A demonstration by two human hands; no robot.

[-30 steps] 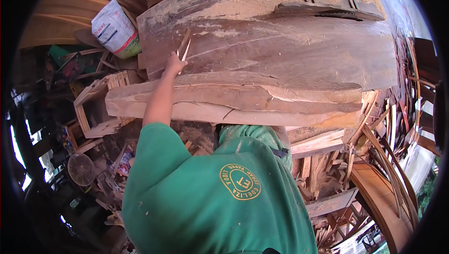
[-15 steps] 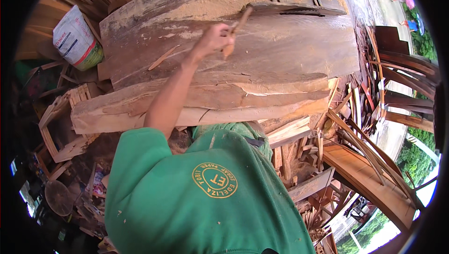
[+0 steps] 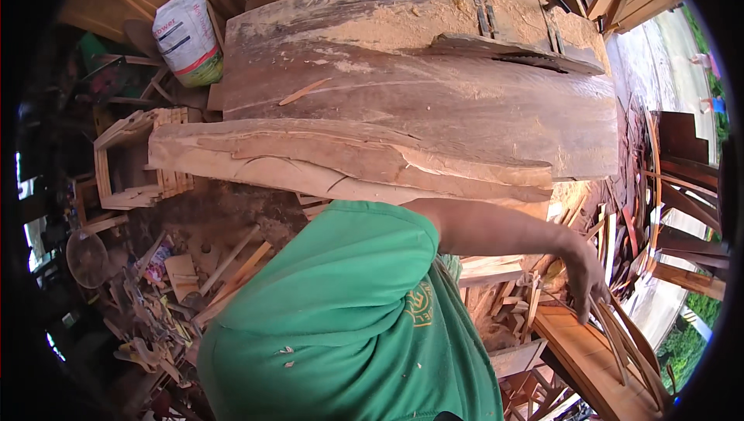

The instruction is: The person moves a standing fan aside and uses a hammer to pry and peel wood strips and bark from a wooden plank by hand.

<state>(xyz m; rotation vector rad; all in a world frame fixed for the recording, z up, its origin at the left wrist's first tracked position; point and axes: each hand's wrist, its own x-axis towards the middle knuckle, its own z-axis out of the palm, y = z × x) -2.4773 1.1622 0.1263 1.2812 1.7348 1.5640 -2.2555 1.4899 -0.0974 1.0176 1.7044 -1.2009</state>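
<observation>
My left arm reaches across my body to the right. My left hand (image 3: 587, 285) hangs with its fingers pointing down and apart, and nothing shows in it. It is over a brown wooden board (image 3: 577, 336), beside long thin wood strips (image 3: 612, 339) that lean on that board; whether the fingers touch them I cannot make out. My right hand is out of view. In front of me lies a thick rough-edged wood slab (image 3: 333, 153), along the near side of a broad worn wooden tabletop (image 3: 434, 107). A wood sliver (image 3: 304, 92) rests on the tabletop.
Sawdust (image 3: 387, 25) covers the far part of the tabletop, where a dark, jagged-edged strip (image 3: 519, 54) lies. A white sack (image 3: 186, 37) stands at the far left. At left is a wooden frame (image 3: 124, 161). Scrap wood (image 3: 504, 305) is heaped below on the right.
My left hand has swung from above the tabletop to the wood strips at the right. The short wooden stick it held no longer shows in it. My body has turned right.
</observation>
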